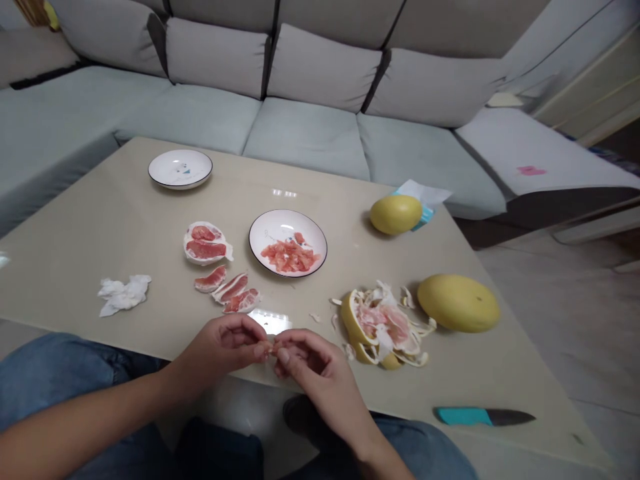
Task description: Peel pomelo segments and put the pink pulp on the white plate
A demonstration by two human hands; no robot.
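My left hand (220, 348) and my right hand (311, 365) meet above the table's near edge, their fingertips pinching a small piece of pink pomelo flesh (271, 349). Nearest them lie several peeled pomelo segments (231, 288) on the beige tabletop (100, 227). Beyond those, a white plate (280, 223) holds shredded pink pulp (289, 257). A partly peeled pomelo segment cluster (206, 243) rests to its left. A heap of yellow rind and white pith (383, 327) lies to the right of my hands.
Two whole yellow pomelos (459, 303) sit at the right, with a teal-handled knife (463, 416) near the front corner. There are also crumpled tissue (123, 294), a second white plate (180, 169) and a tissue packet (419, 199). A grey sofa (305, 133) stands behind the table.
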